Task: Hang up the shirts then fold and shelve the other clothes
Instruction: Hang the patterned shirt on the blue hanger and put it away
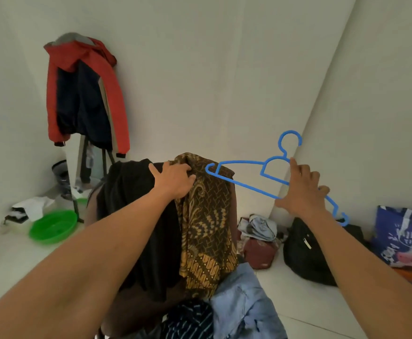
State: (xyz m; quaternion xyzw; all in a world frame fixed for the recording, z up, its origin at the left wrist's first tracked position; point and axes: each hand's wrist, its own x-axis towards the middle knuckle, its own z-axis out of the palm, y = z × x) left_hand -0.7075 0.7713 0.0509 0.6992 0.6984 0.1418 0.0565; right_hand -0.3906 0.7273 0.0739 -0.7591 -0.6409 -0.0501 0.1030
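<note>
Both hands were engaged. Left hand (175, 178) lay on top of the batik shirt (207, 228), fingers curled over its upper edge and bunching the cloth. Right hand (302, 192) held the blue hanger (242, 162) by its lower bar and neck, index finger extended toward the hook, thumb beneath the bar. One hanger tip was touching or just beside the shirt's top.

Step in hand, as judged: hanging the first shirt. The next move called for finding the collar opening and feeding one hanger arm into a shoulder, then the other, while the left hand kept the fabric lifted.

The hanger was thin moulded plastic, rigid, with notched ends. The batik shirt was soft printed cloth, brown with gold motifs, draped in loose folds over a support hidden under the clothes. Beside it hung a black garment (136, 192), matte and limp. Below lay a light blue shirt (244, 297) and a dark striped garment (190, 319), both crumpled.
</note>
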